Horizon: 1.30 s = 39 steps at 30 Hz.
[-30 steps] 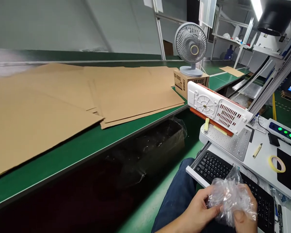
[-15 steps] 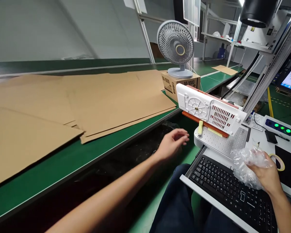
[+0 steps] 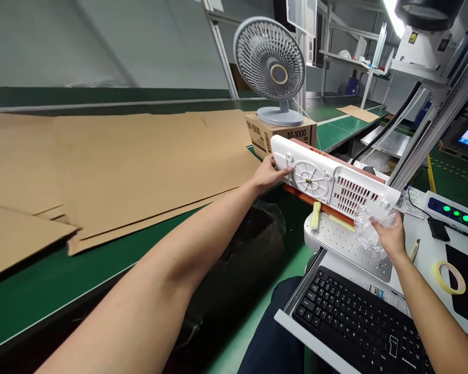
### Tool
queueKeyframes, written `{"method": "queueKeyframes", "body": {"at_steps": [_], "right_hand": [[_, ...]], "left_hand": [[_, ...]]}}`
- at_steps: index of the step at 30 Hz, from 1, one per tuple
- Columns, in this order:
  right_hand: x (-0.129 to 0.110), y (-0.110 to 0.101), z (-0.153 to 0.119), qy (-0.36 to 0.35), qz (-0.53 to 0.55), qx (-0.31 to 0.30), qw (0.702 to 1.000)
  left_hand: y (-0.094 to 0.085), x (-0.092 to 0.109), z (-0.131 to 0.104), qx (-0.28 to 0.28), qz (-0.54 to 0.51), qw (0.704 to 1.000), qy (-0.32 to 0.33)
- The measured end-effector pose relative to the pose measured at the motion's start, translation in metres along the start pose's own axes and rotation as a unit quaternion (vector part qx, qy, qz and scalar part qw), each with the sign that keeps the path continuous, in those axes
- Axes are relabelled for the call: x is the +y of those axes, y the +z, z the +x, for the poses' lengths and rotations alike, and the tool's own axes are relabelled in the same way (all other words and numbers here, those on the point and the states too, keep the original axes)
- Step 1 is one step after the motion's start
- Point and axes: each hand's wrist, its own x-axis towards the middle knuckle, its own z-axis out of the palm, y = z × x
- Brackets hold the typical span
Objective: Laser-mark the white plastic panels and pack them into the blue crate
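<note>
A white plastic panel (image 3: 325,179) with a round ribbed part and a slotted grille stands upright in an orange holder (image 3: 302,197) on a perforated metal plate (image 3: 341,236). My left hand (image 3: 271,173) grips the panel's left end, thumb on its front face. Crumpled clear plastic film (image 3: 368,231) is held in my right hand (image 3: 392,234), beside the panel's lower right corner. Whether the right fingers also touch the panel is hidden by the film.
Flat cardboard sheets (image 3: 140,171) lie on the green conveyor at left. Behind the panel, a fan (image 3: 271,62) stands on a box (image 3: 259,137). A keyboard (image 3: 359,317), yellow tape roll (image 3: 450,277) and cutter (image 3: 415,250) are at lower right.
My left hand has moved up and forward and taken hold of the panel's left end. My right hand has carried the film up and left to the panel's right corner.
</note>
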Motion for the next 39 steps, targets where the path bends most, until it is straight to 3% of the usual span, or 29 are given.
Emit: {"method": "queueKeyframes", "body": {"at_steps": [8,13,18,24,33,39], "right_hand": [[0.005,0.018,0.004,0.023,-0.045,0.008,0.999],[0.003,0.021,0.004,0.018,-0.049,0.028,0.998],[0.002,0.021,0.003,0.006,-0.051,0.041,0.998],[-0.001,0.021,0.004,-0.006,-0.053,0.039,0.998],[-0.007,0.019,0.006,-0.002,-0.057,0.029,0.998],[-0.008,0.019,0.003,0.006,-0.057,0.027,0.998]], "left_hand": [[0.001,-0.014,0.006,0.038,-0.004,0.999,0.000],[0.005,-0.008,0.005,0.030,-0.066,0.997,-0.029],[0.004,-0.001,0.008,0.054,-0.053,0.997,-0.035],[0.001,0.001,0.010,0.042,-0.069,0.996,-0.025],[-0.003,0.003,0.009,0.046,0.006,0.999,-0.016],[-0.003,0.010,0.006,0.040,-0.005,0.999,-0.005]]}}
